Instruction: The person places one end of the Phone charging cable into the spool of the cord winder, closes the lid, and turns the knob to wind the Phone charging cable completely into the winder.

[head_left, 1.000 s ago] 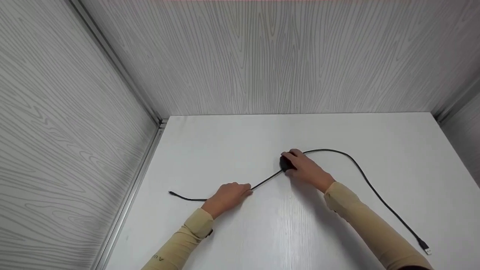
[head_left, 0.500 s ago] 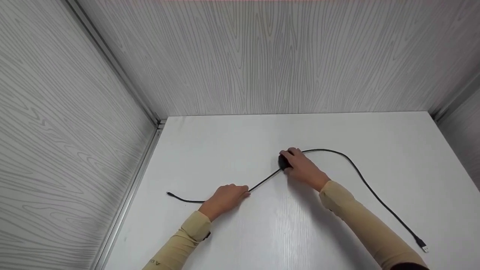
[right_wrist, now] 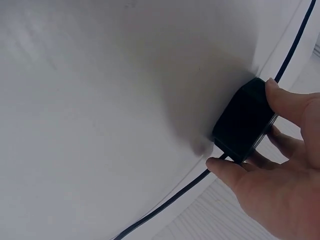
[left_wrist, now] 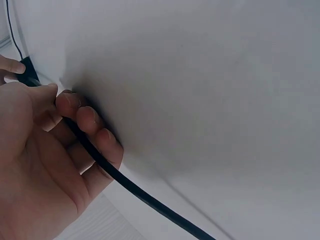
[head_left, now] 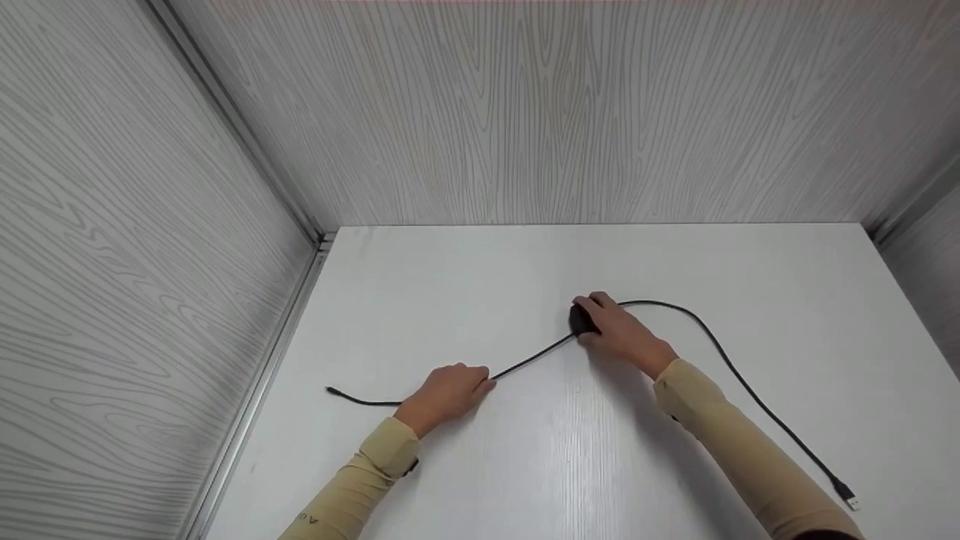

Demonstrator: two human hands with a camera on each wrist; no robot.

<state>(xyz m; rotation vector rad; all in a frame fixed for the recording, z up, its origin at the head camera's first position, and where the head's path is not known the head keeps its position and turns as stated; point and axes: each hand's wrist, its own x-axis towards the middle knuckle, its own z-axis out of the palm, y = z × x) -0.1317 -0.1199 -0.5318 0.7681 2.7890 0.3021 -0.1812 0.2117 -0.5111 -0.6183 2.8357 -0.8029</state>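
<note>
A black USB cable (head_left: 532, 358) runs across the white table, passing a small black box (right_wrist: 242, 120) with chamfered corners. My right hand (head_left: 628, 339) grips this box from the right; the right wrist view shows the thumb at one end and a finger at the other, where the cable comes out. Left of it, my left hand (head_left: 448, 394) pinches the cable between thumb and fingertips, the other fingers curled under it. Between the hands the cable looks straight. Its small plug (head_left: 334, 391) lies left of my left hand. On the far right lies the USB plug (head_left: 847, 495), metal end bare.
The white tabletop (head_left: 450, 292) ends at a wood-grain back wall (head_left: 525, 112). Another panel (head_left: 112, 300) rises on the left, with a metal rail (head_left: 255, 405) along its foot. The cable's right part curves around the right forearm.
The right hand has shifted a little to the right with the box. The left hand and the small plug have slid slightly left, so the hands are farther apart.
</note>
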